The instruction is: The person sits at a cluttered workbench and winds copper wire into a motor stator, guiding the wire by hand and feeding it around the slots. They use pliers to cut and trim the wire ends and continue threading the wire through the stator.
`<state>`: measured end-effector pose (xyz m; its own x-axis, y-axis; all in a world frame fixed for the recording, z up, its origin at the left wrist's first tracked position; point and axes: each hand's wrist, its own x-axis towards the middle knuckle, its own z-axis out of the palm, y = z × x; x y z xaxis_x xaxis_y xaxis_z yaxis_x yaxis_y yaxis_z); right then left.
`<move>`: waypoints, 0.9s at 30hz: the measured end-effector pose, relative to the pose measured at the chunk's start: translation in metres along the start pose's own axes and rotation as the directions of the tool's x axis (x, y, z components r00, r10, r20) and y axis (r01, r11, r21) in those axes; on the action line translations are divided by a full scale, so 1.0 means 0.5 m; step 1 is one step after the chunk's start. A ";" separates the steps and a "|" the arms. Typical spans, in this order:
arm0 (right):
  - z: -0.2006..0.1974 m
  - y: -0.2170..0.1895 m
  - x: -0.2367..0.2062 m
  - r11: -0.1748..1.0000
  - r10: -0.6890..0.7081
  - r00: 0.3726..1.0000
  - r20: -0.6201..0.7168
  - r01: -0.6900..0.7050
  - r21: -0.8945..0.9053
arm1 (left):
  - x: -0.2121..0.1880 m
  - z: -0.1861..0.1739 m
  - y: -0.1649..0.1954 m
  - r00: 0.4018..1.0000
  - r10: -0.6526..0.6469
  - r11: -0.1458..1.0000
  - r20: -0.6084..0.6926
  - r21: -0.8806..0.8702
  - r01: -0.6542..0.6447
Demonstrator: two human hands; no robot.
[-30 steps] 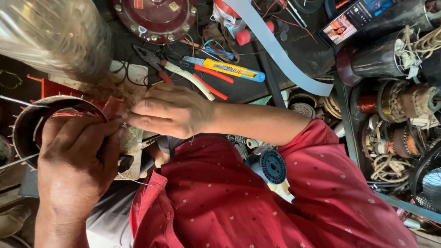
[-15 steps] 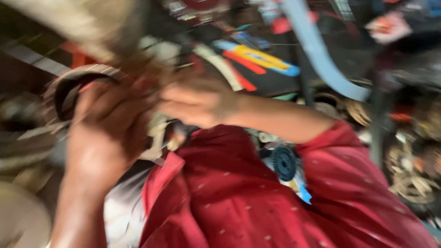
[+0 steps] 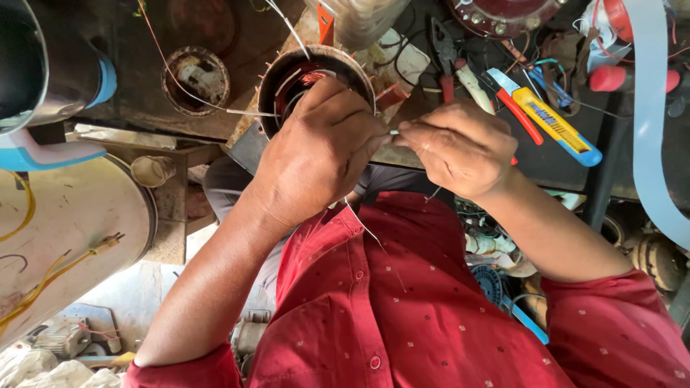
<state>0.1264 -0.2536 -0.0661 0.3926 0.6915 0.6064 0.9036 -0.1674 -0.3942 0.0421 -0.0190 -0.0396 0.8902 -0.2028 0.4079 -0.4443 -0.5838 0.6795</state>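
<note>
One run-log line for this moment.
left hand: on motor stator rim | right hand: pinching thin wire | hands: fingertips meeting | utility knife: idle

L hand (image 3: 316, 154), R hand (image 3: 460, 147): fingers pinched, tips meeting.

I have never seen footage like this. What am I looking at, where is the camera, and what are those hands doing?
The camera sits on a person's head and looks straight down, so you see their own red shirt and both bare hands. No machine does the work. The left hand rests against a round metal ring wound with wire, the stator of a motor. The right hand meets it, and the fingertips of both pinch a thin pale sleeve or wire end. On the dark bench beyond lie pliers and a yellow and blue utility knife. A pale drum with yellow wires stands at the left.
</note>
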 end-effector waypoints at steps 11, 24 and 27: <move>-0.061 -0.009 -0.058 0.887 0.451 0.880 -0.149 -0.422 0.189 | 0.013 -0.018 0.020 1.000 -0.011 0.999 0.029 0.040 0.010; -0.113 0.041 -0.234 0.720 0.599 0.799 0.056 -0.507 -0.473 | 0.073 -0.002 0.027 0.973 0.054 0.988 0.223 0.128 -0.084; -0.122 0.050 -0.236 0.737 0.571 0.806 0.154 -0.421 -0.528 | 0.070 -0.008 0.021 0.990 0.040 0.998 0.139 0.041 -0.046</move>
<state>0.1129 -0.3824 -0.1052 0.8062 0.5703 0.1573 0.5913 -0.7857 -0.1816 0.0684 -0.0293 -0.0159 0.8772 -0.3329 0.3460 -0.4801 -0.6057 0.6345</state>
